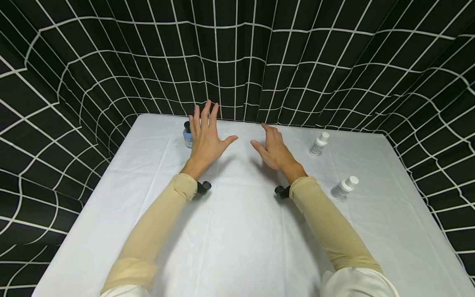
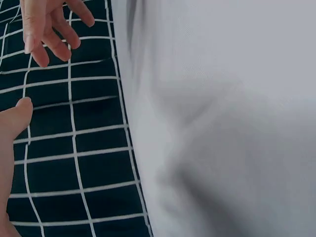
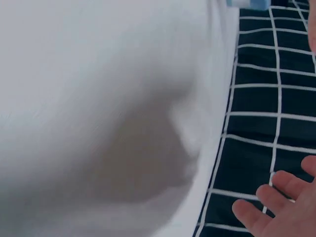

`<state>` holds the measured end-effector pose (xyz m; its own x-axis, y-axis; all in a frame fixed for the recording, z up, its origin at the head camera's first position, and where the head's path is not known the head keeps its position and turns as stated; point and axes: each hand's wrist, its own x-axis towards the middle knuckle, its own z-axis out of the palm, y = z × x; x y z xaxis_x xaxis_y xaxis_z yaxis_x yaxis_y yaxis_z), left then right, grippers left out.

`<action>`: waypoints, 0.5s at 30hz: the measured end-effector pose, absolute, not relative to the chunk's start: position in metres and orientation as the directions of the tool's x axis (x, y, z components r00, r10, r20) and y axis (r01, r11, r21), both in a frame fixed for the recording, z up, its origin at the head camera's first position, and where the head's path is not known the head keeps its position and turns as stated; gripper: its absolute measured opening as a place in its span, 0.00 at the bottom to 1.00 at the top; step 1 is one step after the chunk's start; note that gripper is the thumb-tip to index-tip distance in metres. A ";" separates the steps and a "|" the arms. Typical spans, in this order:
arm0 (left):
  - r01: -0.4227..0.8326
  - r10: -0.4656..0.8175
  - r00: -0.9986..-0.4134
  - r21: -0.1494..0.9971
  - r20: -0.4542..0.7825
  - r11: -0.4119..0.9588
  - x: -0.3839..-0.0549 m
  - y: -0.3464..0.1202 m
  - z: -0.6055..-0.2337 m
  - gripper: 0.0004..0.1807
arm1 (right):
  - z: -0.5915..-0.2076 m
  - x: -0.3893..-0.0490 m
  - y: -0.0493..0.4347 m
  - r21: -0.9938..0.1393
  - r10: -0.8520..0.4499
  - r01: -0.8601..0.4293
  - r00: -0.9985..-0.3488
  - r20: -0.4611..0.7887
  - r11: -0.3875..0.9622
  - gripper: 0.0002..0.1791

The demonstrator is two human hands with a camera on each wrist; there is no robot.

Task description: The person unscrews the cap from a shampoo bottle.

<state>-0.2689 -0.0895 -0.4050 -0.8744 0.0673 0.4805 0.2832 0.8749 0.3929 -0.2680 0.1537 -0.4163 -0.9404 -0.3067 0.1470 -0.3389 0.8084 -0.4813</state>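
My left hand hovers over the far part of the table, fingers spread and thumb stretched out to the right. Just left of it, partly behind it, a blue bottle with a black cap stands upright. My right hand is held in the air at about the same depth, palm turned inward, fingers loosely extended. Neither hand holds anything. In the left wrist view the left thumb shows at the edge, with right-hand fingers above. The right wrist view catches right-hand fingers and the base of the blue bottle.
Right of my right hand stand two white-capped bottles with greyish labels, one farther back and one nearer. A white cloth covers the table. Black curtain with a white grid surrounds the table's back and sides.
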 end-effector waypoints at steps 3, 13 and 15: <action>0.274 0.028 -0.866 0.427 0.499 0.861 -0.268 -0.097 -0.408 0.64 | -0.413 -0.270 0.146 -0.501 -0.322 -0.358 -0.933 0.161 0.788 0.44; 0.214 -0.123 -0.852 0.552 0.509 0.806 -0.268 -0.123 -0.415 0.66 | -0.404 -0.273 0.116 -0.577 -0.347 -0.385 -0.920 0.180 0.720 0.43; 0.201 -0.147 -0.856 0.579 0.496 0.790 -0.268 -0.128 -0.416 0.67 | -0.403 -0.275 0.110 -0.600 -0.350 -0.385 -0.919 0.180 0.701 0.43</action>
<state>-0.2681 -0.1278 -0.4155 -0.8556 -0.1468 0.4963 0.2005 0.7900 0.5794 -0.2748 0.1103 -0.4027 -0.9192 -0.3499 0.1804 -0.3847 0.7013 -0.6001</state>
